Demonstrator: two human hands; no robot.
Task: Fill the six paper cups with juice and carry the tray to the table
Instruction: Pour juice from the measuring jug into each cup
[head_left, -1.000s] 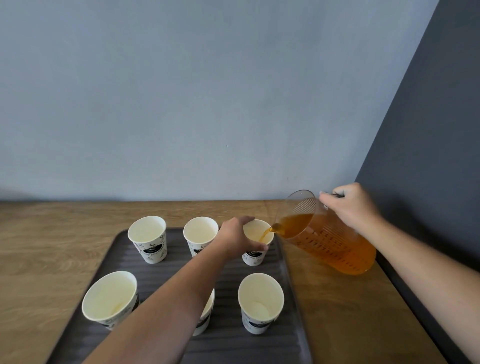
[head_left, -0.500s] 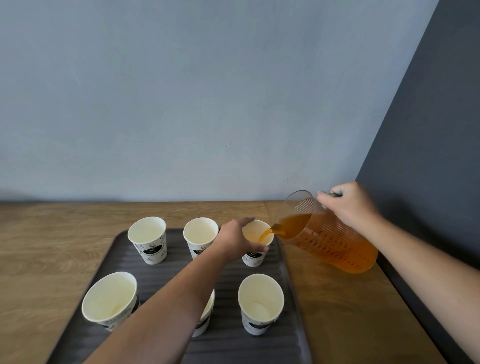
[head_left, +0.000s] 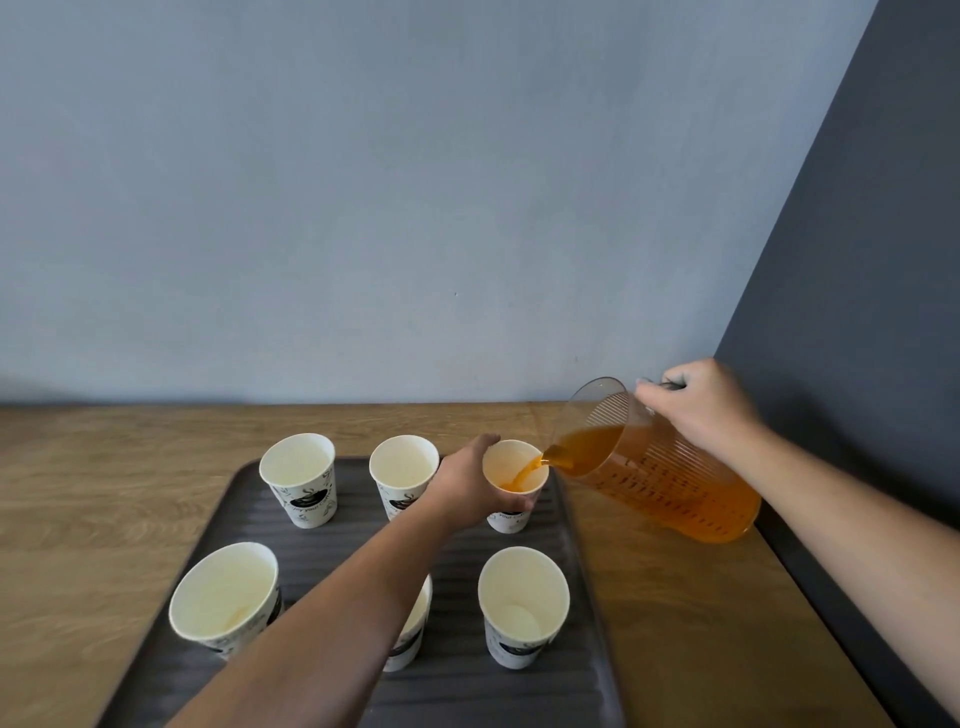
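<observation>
Six white paper cups stand in two rows on a dark ribbed tray (head_left: 322, 551). My left hand (head_left: 470, 491) grips the far right cup (head_left: 519, 473) at its side. My right hand (head_left: 701, 410) holds the handle of a clear plastic jug (head_left: 665, 473), tilted left, and orange juice streams from its spout into that cup. A little juice shows inside the cup. The far left cup (head_left: 300, 478), far middle cup (head_left: 402, 470), near left cup (head_left: 226, 597) and near right cup (head_left: 522, 605) look empty. My left forearm hides most of the near middle cup (head_left: 413, 631).
The tray lies on a wooden counter (head_left: 104, 499) against a pale blue wall (head_left: 415, 182). A dark wall (head_left: 857, 312) borders the counter on the right, close behind the jug. Bare wood shows left of the tray and right of it, below the jug.
The jug has tipped a little further and risen slightly. Juice keeps flowing, and the level in the far right cup has gone up. My left hand stays on the cup.
</observation>
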